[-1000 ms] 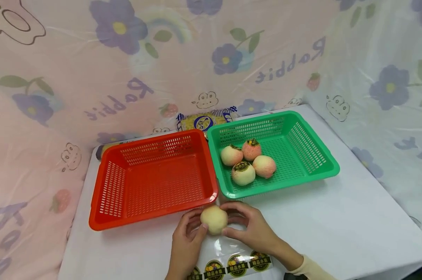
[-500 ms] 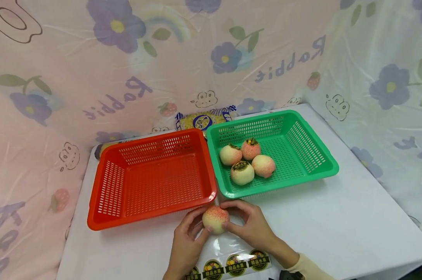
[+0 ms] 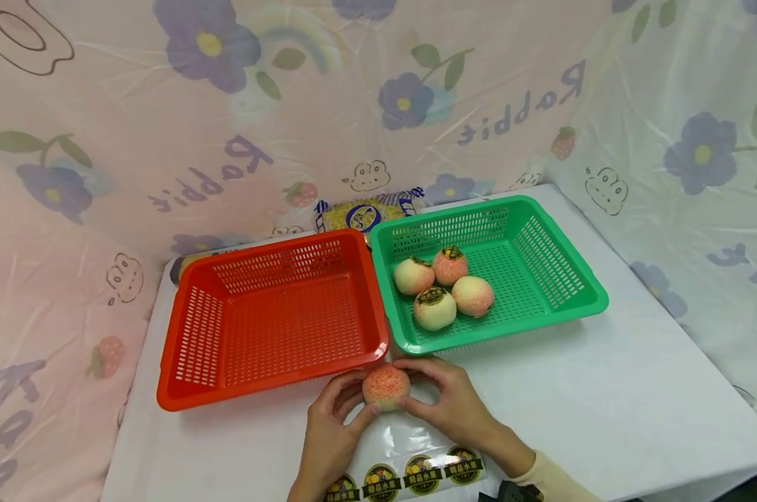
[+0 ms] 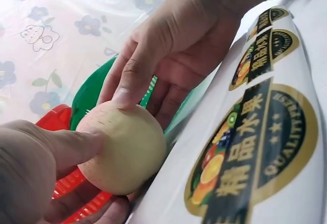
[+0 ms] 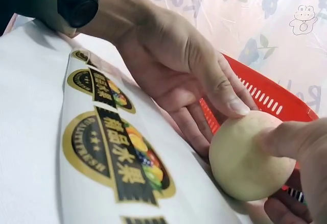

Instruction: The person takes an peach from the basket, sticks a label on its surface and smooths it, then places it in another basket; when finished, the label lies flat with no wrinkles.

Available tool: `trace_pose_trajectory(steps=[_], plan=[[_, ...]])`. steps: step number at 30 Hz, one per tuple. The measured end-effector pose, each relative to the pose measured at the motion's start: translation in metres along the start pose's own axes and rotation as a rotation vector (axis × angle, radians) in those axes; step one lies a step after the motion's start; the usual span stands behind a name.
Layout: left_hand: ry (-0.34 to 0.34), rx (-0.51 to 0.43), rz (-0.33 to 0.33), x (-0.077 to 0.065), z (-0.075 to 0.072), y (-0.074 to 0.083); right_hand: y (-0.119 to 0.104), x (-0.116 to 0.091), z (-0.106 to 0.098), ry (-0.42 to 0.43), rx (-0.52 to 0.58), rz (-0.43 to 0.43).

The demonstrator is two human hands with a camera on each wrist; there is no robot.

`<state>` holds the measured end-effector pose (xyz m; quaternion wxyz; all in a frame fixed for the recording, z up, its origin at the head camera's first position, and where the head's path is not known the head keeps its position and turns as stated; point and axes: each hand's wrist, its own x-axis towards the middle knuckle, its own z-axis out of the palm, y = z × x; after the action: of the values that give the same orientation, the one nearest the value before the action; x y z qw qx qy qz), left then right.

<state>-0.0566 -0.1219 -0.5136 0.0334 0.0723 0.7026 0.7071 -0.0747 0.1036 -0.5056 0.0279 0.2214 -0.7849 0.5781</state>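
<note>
Between both hands, just in front of the baskets, is a peach (image 3: pixel 386 388) with a speckled red top and a cream underside. My left hand (image 3: pixel 333 429) grips its left side, thumb at the front and fingers behind. On the opposite side my right hand (image 3: pixel 449 404) pinches it the same way. Both wrist views show the pale side of the peach (image 4: pixel 125 150), with thumbs pressed on it. Beneath the hands lies a glossy sheet of round black-and-gold fruit stickers (image 3: pixel 422 474).
A red basket (image 3: pixel 272 380) stands at the left, with nothing seen inside. Touching it, a green basket (image 3: pixel 510 331) holds several peaches (image 3: pixel 435 309), some with stickers. A yellow-and-blue packet (image 3: pixel 362 216) lies behind them on the white table (image 3: pixel 642 390).
The peach has turned between the fingers: its plain cream side faced up earlier, and now the red speckled side does. Both hands stay in nearly the same place.
</note>
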Motion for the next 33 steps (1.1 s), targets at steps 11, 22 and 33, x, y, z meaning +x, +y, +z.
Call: trace_pose_trajectory(steps=[11,22,33], plan=[[0.114,0.248,0.087,-0.017,-0.025,0.021,-0.015,-0.017,-0.031,0.062,-0.275,-0.139],[-0.16,1.076,0.549,-0.06,-0.076,-0.002,-0.024,-0.041,-0.006,-0.309,-0.318,-0.378],[-0.099,1.057,0.606,-0.063,-0.068,-0.018,-0.037,-0.034,0.03,-0.526,-0.34,-0.274]])
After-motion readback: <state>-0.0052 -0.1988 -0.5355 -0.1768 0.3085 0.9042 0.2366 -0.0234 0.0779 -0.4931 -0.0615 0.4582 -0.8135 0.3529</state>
